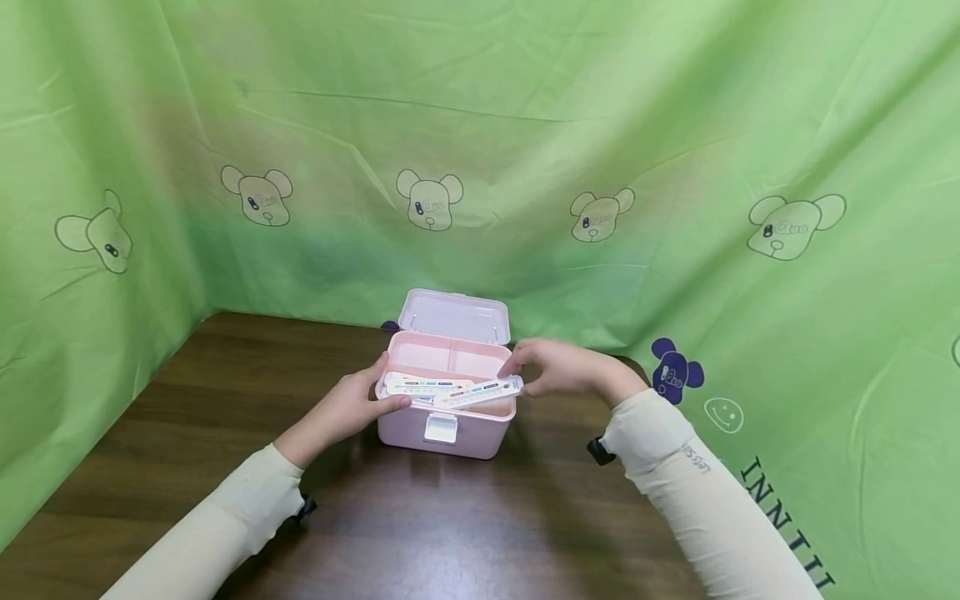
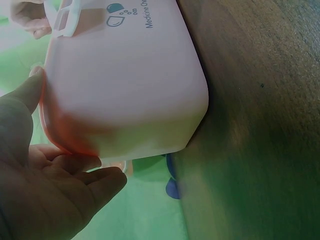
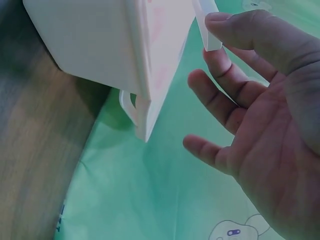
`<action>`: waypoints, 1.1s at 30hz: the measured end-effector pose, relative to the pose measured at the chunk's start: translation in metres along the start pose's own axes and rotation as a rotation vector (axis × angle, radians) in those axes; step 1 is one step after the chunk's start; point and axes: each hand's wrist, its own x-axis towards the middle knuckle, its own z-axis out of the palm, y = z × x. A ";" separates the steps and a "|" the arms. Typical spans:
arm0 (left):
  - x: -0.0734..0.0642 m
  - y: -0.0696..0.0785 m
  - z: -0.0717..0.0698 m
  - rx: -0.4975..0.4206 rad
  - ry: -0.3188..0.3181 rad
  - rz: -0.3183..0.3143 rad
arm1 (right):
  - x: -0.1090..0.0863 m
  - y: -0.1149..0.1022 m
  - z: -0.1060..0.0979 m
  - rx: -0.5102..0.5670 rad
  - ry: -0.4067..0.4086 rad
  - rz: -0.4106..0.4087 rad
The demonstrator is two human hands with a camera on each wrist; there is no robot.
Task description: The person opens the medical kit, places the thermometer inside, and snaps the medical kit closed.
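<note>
A pink medicine chest (image 1: 472, 437) stands on the table with its lid (image 1: 454, 318) raised at the back. My left hand (image 1: 349, 407) holds its left front corner, the thumb over the front rim and the fingers along the left side. At the right rim, my right hand (image 1: 558, 367) pinches the end of a slim white carton (image 1: 487, 390) between thumb and fingertips. That carton lies slanted over the opening, and in the right wrist view its white end (image 3: 212, 37) shows between thumb and fingers. Another slim white carton (image 1: 420, 386) lies beside it, near my left hand.
The chest's inner tray (image 1: 423, 350) has a divider near the back. A white latch (image 1: 441, 427) is on the front. Brown wooden table (image 1: 420, 533) surrounds the chest, and a green curtain (image 1: 510, 108) with bear prints hangs behind and at the sides.
</note>
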 end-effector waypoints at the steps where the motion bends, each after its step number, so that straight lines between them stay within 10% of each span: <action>1: 0.000 -0.001 0.000 0.000 -0.002 -0.003 | 0.002 0.000 0.001 0.005 0.000 0.001; 33: 0.000 -0.001 -0.001 0.004 -0.006 -0.004 | 0.033 -0.009 0.036 0.110 0.025 0.035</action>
